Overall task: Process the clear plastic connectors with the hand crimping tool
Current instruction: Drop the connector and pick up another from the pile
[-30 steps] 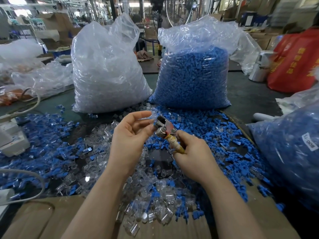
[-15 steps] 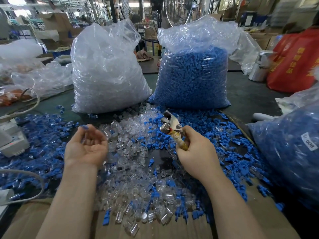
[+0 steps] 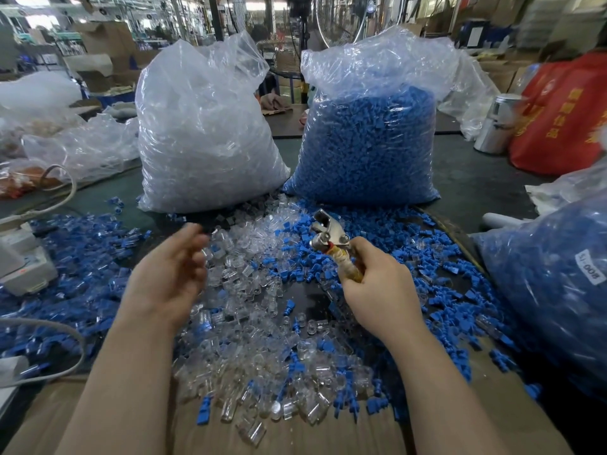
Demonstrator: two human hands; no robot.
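Right hand [image 3: 381, 290]: fingers curled round the tape-wrapped handles of the crimping tool [image 3: 331, 239]; grips it above the pile, centre-right.
Crimping tool: metal head tilted up and to the far left; jaws look a little apart, nothing visible between them. Handle wrap yellowish, mostly hidden in the fist.
Left hand [image 3: 167, 277]: blurred by motion; fingers loosely bent, spread, holding nothing visible; sits above the left part of the clear pile, well apart from the tool.
Clear plastic connectors [image 3: 249, 349]: loose heap on the table betw. the two forearms, running from the near cardboard [image 3: 295, 435] to the far bags; mixed w/ stray blue pcs.
Blue connectors [image 3: 410, 254]: scattered loose to the right of and beyond the tool; a second spread [image 3: 85, 257] at left.
Bag of clear parts [image 3: 203, 136]: large clear plastic sack, standing, far left of centre.
Bag of blue parts [image 3: 368, 142]: similar sack, standing just right of the clear one, touching or nearly so at the base.
Third blue bag [image 3: 551, 290]: right edge, near; white label on it, text not legible enough to trust.
White device w/ cable [image 3: 23, 264]: left edge, among the blue pcs.
Red bag [image 3: 565, 119] and metal canister [image 3: 496, 126]: far right, on the table.
Table [image 3: 476, 182]: dark green surface, visible at far right.
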